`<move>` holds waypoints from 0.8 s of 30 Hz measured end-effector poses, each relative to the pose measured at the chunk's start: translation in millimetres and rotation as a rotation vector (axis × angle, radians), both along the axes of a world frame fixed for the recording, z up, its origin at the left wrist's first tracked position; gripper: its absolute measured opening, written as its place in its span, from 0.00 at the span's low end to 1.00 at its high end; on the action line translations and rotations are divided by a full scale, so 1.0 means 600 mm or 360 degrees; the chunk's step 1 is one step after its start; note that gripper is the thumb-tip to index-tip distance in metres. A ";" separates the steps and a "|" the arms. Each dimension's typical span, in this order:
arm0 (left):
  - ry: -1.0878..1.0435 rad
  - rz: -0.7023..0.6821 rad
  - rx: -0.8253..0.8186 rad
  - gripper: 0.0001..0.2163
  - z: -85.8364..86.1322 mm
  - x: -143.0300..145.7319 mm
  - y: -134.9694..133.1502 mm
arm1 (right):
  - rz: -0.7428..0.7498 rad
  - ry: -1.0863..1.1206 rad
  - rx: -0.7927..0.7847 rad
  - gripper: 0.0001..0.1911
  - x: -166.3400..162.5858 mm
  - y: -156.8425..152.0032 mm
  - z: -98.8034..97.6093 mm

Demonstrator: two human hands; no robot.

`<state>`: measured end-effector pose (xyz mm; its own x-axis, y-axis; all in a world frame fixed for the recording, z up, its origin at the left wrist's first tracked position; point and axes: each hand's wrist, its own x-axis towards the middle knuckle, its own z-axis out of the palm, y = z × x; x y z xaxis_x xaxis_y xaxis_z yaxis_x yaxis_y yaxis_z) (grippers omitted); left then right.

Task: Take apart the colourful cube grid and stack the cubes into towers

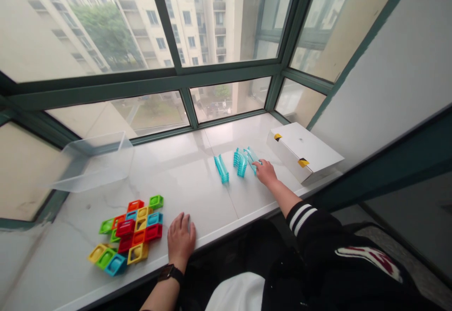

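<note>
My left hand [181, 236] rests flat on the white ledge, fingers stretched out and holding nothing. Just left of it lies a cluster of red, yellow, green, orange and blue plastic toy blocks [140, 224], each with a round recess or opening. Farther right, my right hand [266, 172] grips the near end of a translucent turquoise track piece [252, 158] with thumb and fingers. Beside that piece is a curved turquoise track piece [240, 162]. A straight turquoise track piece [221, 169] lies apart, farther left.
A clear plastic bin [95, 179] stands at the left by the window. On the right, a white box [305, 148] with yellow-and-black tape tabs sits near the wall. Green window frames [148, 87] border the back of the ledge [197, 179].
</note>
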<state>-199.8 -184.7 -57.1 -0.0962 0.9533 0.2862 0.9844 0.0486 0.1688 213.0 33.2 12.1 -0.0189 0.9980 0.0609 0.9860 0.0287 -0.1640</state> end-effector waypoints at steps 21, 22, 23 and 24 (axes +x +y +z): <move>0.0021 -0.0007 0.0026 0.17 -0.002 0.000 0.001 | -0.0029 -0.0020 -0.0163 0.26 -0.001 0.007 -0.047; 0.0016 -0.0007 0.0026 0.17 -0.003 0.000 0.001 | -0.0024 -0.0010 -0.0146 0.27 0.001 0.006 -0.051; 0.0012 -0.0009 0.0027 0.17 -0.003 0.000 0.001 | -0.0014 0.0001 -0.0125 0.27 0.003 0.004 -0.054; 0.0008 -0.0011 0.0029 0.17 -0.003 -0.001 0.001 | -0.0004 0.0013 -0.0101 0.27 0.005 0.003 -0.058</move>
